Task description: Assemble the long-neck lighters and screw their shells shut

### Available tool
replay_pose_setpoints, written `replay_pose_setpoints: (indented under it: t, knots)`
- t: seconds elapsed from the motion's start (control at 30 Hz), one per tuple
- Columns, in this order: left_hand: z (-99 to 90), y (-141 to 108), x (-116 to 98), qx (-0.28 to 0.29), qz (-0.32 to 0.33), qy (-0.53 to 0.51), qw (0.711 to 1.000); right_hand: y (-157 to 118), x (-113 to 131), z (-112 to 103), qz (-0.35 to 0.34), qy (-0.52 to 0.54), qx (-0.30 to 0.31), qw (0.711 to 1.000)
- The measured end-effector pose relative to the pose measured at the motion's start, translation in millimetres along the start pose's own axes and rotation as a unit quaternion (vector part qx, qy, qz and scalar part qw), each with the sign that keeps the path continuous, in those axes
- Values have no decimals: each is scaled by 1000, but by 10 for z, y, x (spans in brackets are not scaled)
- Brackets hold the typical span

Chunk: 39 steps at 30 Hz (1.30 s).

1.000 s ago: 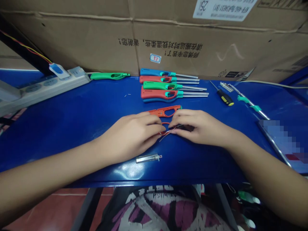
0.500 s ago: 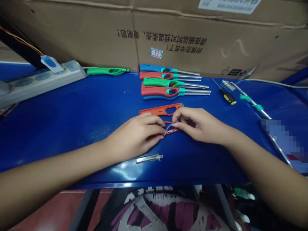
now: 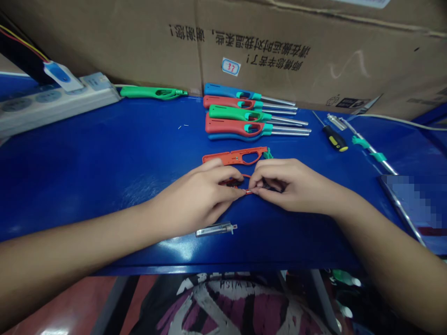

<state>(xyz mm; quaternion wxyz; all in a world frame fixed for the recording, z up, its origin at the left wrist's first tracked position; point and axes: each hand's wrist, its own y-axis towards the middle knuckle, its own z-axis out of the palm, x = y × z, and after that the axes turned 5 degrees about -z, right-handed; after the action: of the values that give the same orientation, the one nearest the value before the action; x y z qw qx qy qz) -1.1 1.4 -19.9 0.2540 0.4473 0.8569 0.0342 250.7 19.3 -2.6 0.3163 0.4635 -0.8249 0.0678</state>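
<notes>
Casing (image 3: 246,176) is found lying left-to-right beneath the left hand (image 3: 211,190) (fingers loosely curled) and the pinched right hand (image 3: 281,185), both equally close at its near edge, though what is gripped cannot be told.

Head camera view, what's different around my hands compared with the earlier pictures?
Your right hand has dipped toward you since half a second ago, its fingertips nearing those of your left hand at the near orange lighter shell. The wire loop between them no longer shows; whether either grip let go is hidden. The far orange lighter shell, utility lighters and screwdriver stayed put.
</notes>
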Motion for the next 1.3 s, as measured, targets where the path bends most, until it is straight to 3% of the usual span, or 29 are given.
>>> replay_pose_setpoints:
  t: [0.17,0.43,0.7,0.83,0.97,1.17,1.3]
  knots:
    - [-8,-8,19,-12,37,47,998,-1,27,-16,0,-9,6,1000]
    - [-3,2,25,-22,47,39,998,15,26,13,4,-32,0,999]
    - [-19,-6,15,-48,47,44,997,9,-4,-5,42,53,-19,997]
    - [-10,7,11,-54,59,44,996,28,27,3,62,46,-21,997]
    - [-18,16,10,-45,56,43,996,40,52,6,80,25,-19,996]
    - [-18,16,19,-33,60,51,996,33,32,15,125,86,-22,988]
    - [0,8,29,-20,62,63,996,39,44,20,108,56,-25,992]
